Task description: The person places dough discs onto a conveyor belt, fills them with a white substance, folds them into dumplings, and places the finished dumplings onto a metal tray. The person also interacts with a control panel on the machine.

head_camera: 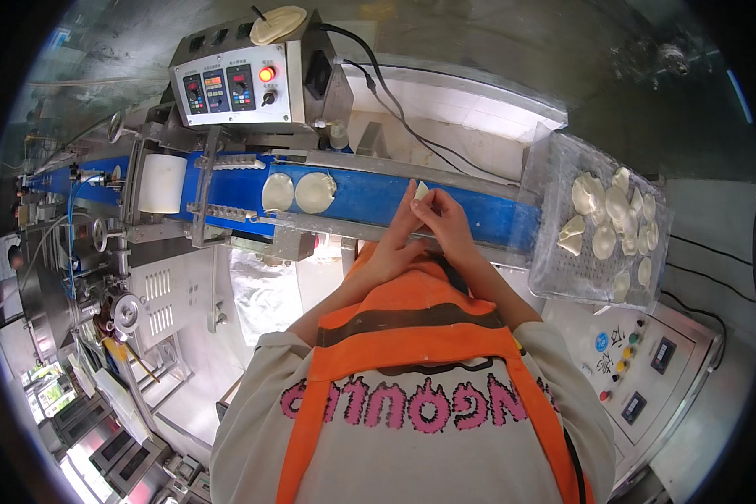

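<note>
Above the blue conveyor belt (378,191), my two hands meet at a small pale piece of dough (421,189). My right hand (448,220) pinches it between thumb and fingertips. Long straight fingers of my left hand (400,242) lie along its other side, so most of the dough is hidden. Left of my hands, a flat round dough sheet (315,193) with a ragged right edge rests on the belt. Touching or nearly touching it is a second round dough sheet (278,192).
At the belt's right end, a clear plastic crate (557,271) holds several dough pieces (605,208). A white roller (162,183) spans the belt at left. Behind stands a control box (239,82) with a lit red lamp and dough on top. Black cables (394,104) hang behind the belt.
</note>
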{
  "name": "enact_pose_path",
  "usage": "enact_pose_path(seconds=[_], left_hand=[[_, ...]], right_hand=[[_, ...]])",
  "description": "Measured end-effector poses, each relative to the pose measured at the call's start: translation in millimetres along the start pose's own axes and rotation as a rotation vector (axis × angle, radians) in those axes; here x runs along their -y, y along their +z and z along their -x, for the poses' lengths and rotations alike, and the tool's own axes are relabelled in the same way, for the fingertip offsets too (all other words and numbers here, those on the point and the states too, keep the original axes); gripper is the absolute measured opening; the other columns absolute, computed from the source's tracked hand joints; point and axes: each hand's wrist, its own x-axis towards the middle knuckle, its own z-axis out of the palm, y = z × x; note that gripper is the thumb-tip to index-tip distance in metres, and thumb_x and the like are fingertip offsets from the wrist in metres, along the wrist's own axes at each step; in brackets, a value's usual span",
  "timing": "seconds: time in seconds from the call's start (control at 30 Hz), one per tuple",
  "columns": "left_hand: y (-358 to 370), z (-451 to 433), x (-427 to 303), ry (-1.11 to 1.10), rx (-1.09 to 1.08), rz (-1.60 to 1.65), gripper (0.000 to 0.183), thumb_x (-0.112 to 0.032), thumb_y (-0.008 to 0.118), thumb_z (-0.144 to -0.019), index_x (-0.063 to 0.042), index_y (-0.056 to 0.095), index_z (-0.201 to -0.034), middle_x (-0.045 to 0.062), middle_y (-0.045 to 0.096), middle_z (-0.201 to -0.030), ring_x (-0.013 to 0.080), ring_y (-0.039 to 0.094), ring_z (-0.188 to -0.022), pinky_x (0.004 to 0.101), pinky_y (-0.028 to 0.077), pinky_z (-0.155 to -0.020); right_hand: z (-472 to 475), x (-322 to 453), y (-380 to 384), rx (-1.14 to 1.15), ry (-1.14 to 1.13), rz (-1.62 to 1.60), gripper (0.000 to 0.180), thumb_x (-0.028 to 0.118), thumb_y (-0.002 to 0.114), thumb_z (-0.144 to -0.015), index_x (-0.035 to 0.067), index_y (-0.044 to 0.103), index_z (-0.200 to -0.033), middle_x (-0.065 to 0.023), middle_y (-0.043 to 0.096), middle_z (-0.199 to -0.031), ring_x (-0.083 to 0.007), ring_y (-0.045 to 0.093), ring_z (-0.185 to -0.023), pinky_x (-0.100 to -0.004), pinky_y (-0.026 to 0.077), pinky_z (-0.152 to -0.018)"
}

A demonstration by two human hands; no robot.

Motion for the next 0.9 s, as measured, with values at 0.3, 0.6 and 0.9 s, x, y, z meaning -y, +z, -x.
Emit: enact_pose_path(seconds=[0.3,0.6,0.9], left_hand=[[-55,31,19,-0.264,-0.728,0.516,0.037,-0.006,0.042,-0.085,-0.006,0.046,-0.122,0.011,0.042,-0.133,0.0219,0.038,-0.125,0.0377,0.031,-0.101],[-113,78,53,-0.239,-0.876,-0.324,0.025,0.003,0.050,-0.079,-0.006,0.059,-0.100,0.010,0.059,-0.113,0.0238,0.057,-0.098,0.0335,0.044,-0.083],[-166,46,72,-0.132,-0.700,-1.036,0.024,-0.005,0.061,-0.072,-0.011,0.062,-0.095,0.008,0.056,-0.111,0.0291,0.051,-0.102,0.0415,0.040,-0.086]], right_hand=[[-24,-19,29,0.092,0.181,-0.450,0.011,0.015,0.057,-0.088,0.004,0.053,-0.087,-0.0045,0.057,-0.088,-0.0157,0.058,-0.081,-0.0306,0.051,-0.075],[-57,-51,62,-0.054,-0.099,0.550,0.015,0.010,0.062,-0.080,0.006,0.053,-0.092,-0.0063,0.057,-0.091,-0.0212,0.058,-0.084,-0.0332,0.049,-0.074],[-103,-53,129,0.171,-0.845,1.060,0.022,0.009,0.065,-0.070,0.007,0.057,-0.090,-0.0081,0.054,-0.095,-0.0281,0.052,-0.092,-0.0359,0.046,-0.078]])
